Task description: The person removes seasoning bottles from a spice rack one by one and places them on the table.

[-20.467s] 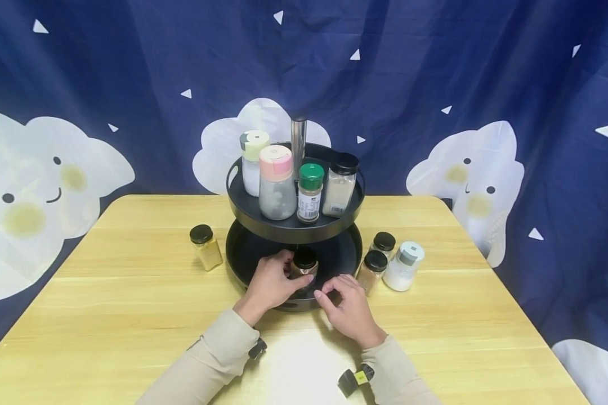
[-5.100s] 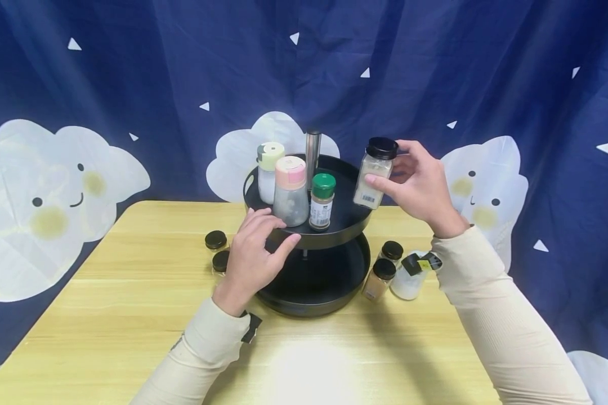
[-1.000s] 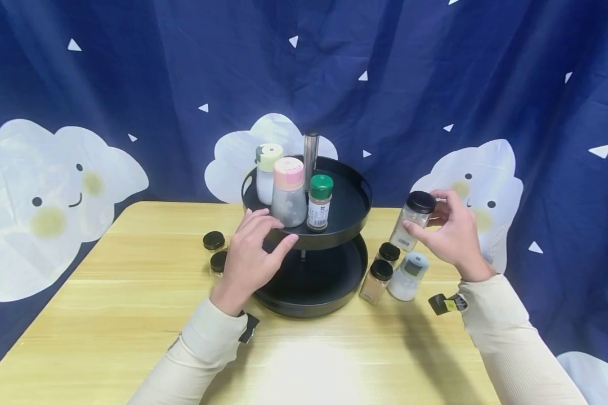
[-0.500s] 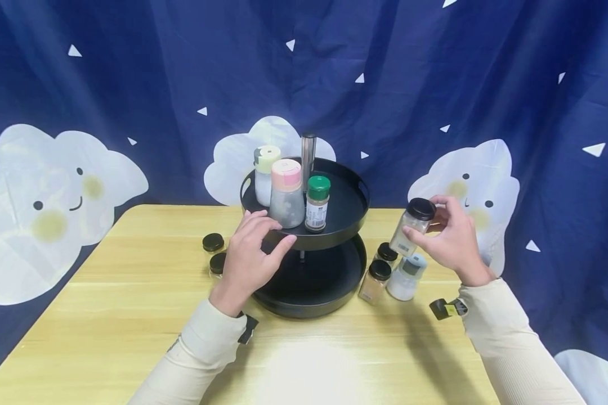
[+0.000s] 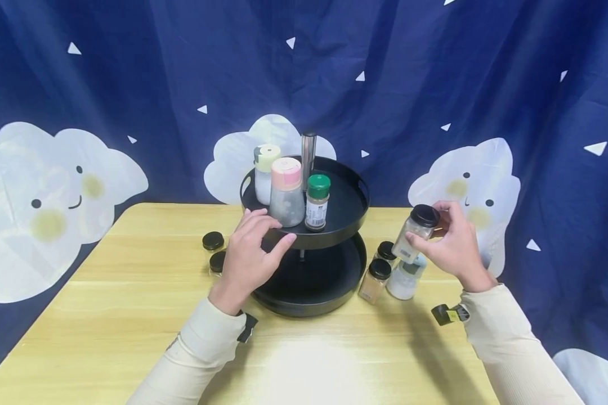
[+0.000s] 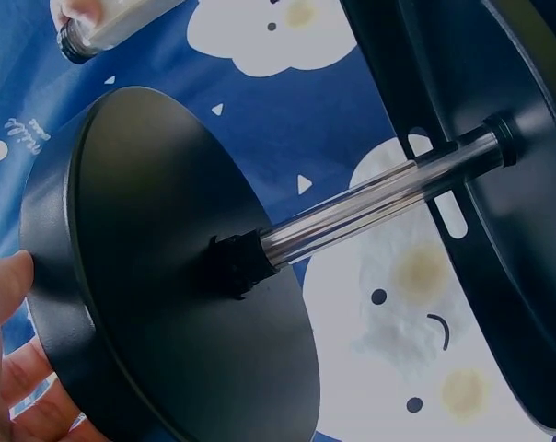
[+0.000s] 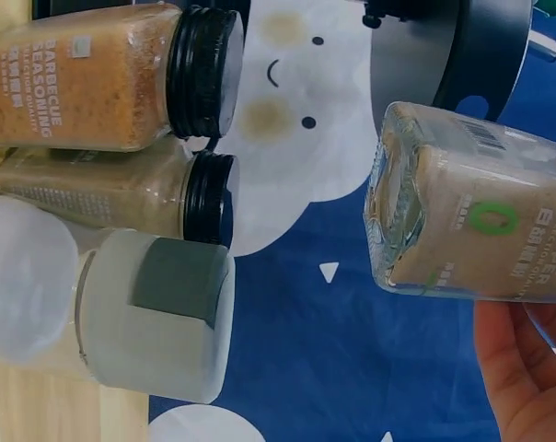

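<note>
My right hand (image 5: 456, 244) grips a square glass spice jar (image 5: 404, 248) with a black lid, tilted, above the right-hand group of containers. In the right wrist view, beige powder shows through the jar's label side. My left hand (image 5: 245, 261) rests its fingertips at the front left rim of the upper black tray (image 5: 329, 242), the thumb on the outer wall. On that tray stand a pink-lidded shaker (image 5: 286, 202), a green-capped spice bottle (image 5: 317, 203) and a pale-green-lidded shaker (image 5: 264, 183). Part of the lower tray (image 5: 304, 309) is hidden by the left hand.
Below the held jar stand a barbecue seasoning jar (image 5: 374, 286), another black-lidded jar (image 5: 385, 251) and a blue-lidded shaker (image 5: 402, 286). Two black-lidded jars (image 5: 213, 242) sit left of the stand, partly behind my left hand. A steel post (image 5: 308, 149) rises through the upper tray.
Earlier, my left hand held a jar in the lower tray. Since then, my right hand has carried the spice jar off the upper tray rightward, lately lowering slightly. The left hand stays at the rim.
</note>
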`<state>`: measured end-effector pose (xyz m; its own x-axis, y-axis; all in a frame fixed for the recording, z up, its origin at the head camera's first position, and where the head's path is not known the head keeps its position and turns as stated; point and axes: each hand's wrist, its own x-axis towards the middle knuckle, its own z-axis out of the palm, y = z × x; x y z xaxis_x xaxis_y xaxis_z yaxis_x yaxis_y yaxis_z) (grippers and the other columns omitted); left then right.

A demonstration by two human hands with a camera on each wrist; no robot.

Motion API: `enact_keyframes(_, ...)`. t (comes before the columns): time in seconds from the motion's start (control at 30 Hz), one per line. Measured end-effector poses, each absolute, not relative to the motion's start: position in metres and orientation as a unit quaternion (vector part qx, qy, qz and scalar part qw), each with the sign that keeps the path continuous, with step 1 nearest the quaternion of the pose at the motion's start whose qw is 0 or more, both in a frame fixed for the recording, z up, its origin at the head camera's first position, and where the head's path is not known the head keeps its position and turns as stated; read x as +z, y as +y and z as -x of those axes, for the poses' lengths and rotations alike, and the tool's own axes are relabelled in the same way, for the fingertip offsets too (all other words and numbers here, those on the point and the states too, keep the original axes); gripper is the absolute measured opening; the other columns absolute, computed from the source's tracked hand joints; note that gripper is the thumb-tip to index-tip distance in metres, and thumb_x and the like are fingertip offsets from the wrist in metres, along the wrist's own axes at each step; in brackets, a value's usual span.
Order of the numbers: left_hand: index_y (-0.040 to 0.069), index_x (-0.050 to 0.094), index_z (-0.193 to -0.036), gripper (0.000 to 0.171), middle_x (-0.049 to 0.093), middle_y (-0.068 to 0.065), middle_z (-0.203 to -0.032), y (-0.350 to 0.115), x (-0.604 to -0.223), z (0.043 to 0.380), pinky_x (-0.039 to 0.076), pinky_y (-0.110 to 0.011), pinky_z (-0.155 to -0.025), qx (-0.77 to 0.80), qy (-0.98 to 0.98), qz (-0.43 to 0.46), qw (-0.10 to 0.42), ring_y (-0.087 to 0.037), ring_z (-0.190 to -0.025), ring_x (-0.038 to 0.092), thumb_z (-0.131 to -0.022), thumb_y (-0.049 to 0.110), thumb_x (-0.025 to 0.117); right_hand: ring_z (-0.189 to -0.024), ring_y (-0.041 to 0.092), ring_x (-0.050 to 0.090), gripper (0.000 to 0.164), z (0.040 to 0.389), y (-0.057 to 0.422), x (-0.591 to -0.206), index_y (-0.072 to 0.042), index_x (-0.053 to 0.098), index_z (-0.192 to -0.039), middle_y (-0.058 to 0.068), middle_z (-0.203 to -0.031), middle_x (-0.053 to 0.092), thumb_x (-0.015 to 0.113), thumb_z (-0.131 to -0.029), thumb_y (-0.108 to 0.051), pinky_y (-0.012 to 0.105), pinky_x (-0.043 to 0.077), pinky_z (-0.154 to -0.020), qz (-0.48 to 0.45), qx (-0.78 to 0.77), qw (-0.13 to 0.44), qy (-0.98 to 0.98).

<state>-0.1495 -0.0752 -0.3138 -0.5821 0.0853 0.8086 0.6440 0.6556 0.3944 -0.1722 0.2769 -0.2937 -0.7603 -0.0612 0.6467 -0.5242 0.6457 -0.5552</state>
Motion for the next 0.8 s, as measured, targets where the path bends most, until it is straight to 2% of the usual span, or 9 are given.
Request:
enact_keyframes(0.27,0.001,0.067,-0.087,0.025,0.069,-0.015,-0.086,-0.076,-0.313,0.150,0.035,-0.056,-0.108,-0.350,-0.819,0.221,0.397,-0.031,-0.108,0.059,-0.078,0.022,0.077,-0.068,-0.007,0.057,0.062,0.170,0.279,-0.296,0.003,0.049,-0.113,0.015,-0.089,0.066,0.084,-0.062,-0.001,0.005,0.048,-0.061,-0.172,0.379,0.304,-0.857)
enact_keyframes(0.57,0.001,0.067,-0.089,0.026,0.070,-0.015,-0.088,-0.077,-0.312,0.150,0.034,-0.055,-0.109,-0.347,-0.824,0.219,0.390,-0.030,-0.109,0.058,-0.078,0.023,0.077,-0.066,-0.005,0.057,0.061,0.168,0.281,-0.302,0.003,0.049,-0.113,0.017,-0.088,0.067,0.084,-0.063,-0.003,0.009,0.050,-0.060,-0.157,0.365,0.297,-0.868)
enact_keyframes(0.8,0.001,0.067,-0.088,0.026,0.070,-0.015,-0.087,-0.077,-0.313,0.151,0.034,-0.056,-0.108,-0.350,-0.821,0.221,0.393,-0.030,-0.109,0.058,-0.078,0.023,0.077,-0.068,-0.003,0.057,0.062,0.166,0.285,-0.306,0.002,0.049,-0.113,0.015,-0.093,0.064,0.084,-0.063,-0.003,0.008,0.050,-0.059,-0.153,0.362,0.287,-0.874)
